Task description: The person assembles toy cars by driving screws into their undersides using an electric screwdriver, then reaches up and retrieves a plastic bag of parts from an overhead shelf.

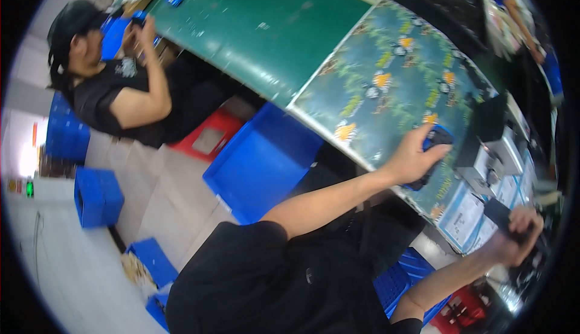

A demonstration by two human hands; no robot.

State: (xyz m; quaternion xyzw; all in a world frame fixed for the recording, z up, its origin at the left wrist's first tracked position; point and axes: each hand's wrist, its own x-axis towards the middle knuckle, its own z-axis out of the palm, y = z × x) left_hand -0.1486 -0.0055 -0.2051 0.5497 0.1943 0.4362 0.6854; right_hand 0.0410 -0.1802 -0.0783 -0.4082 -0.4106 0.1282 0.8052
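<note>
My left hand (415,157) rests over the patterned mat at the bench's near edge, its fingers closed around a blue-and-black object (441,134) whose exact kind is hidden by the hand. My right hand (521,236) is at the far right, somewhat blurred, with its fingers wrapped round a dark flat piece (499,214). That piece sits just above printed sheets (462,219). Between the two hands, further back, stands a small metal fixture (492,163) with a black box-like part.
A green tabletop (260,32) adjoins the patterned mat (380,92); a small blue item (174,0) lies on its far end. A co-worker (121,80) sits at left, holding something. A large blue bin (266,159) and a red crate (211,133) stand beside the bench.
</note>
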